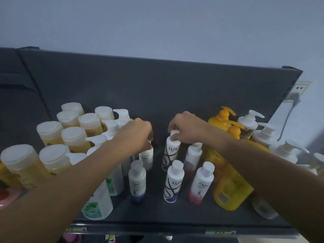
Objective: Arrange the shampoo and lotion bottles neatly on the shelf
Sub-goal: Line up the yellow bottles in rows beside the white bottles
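Your right hand (185,128) has its fingers pinched on the white cap of the rear Lux bottle (171,153), mid-shelf in the back row of small bottles. Your left hand (138,134) closes over the cap of the rear Dove bottle (146,159), just left of it; its fingertips are hidden, so I cannot tell how tightly they grip. Judging by the gap between the two, slide each one straight back with the label facing forward, steering from the cap while keeping the base flat, since these slim, smooth plastic cylinders look easy to tip.

In front stand three matching small bottles (174,181). Cloudy amber flip-cap bottles (74,139) crowd the left, glossy yellow pump bottles (228,181) the right, all on the dark matte shelf (157,214).
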